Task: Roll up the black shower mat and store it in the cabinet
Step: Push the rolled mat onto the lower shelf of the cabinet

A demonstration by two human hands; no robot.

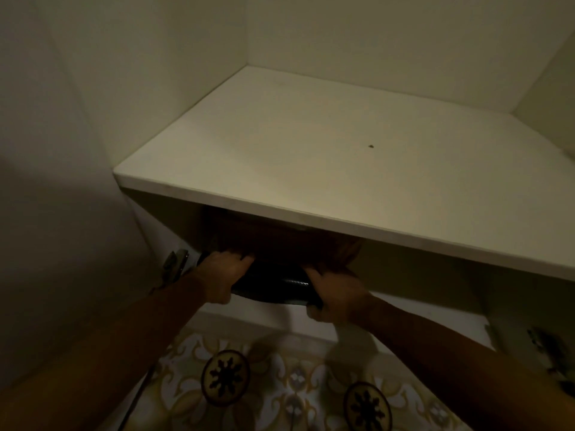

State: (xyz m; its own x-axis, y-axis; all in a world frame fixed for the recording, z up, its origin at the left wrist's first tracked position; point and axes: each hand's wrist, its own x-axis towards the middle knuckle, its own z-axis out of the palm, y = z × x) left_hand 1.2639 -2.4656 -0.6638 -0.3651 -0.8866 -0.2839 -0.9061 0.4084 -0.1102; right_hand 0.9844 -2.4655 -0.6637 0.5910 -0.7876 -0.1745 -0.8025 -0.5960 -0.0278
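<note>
The rolled black shower mat (273, 283) lies crosswise at the mouth of the cabinet's lower compartment, under the white shelf (342, 157). My left hand (222, 275) grips the roll's left end and my right hand (334, 295) grips its right end. Most of the roll is hidden by my hands and by the shelf's front edge. A brown woven object (280, 241) sits in the dark compartment just behind and above the mat.
The open cabinet door's inner face (56, 181) stands at the left, with a metal hinge (174, 265) near my left wrist. Another hinge (547, 346) is at the right. Patterned floor tiles (249, 384) lie below.
</note>
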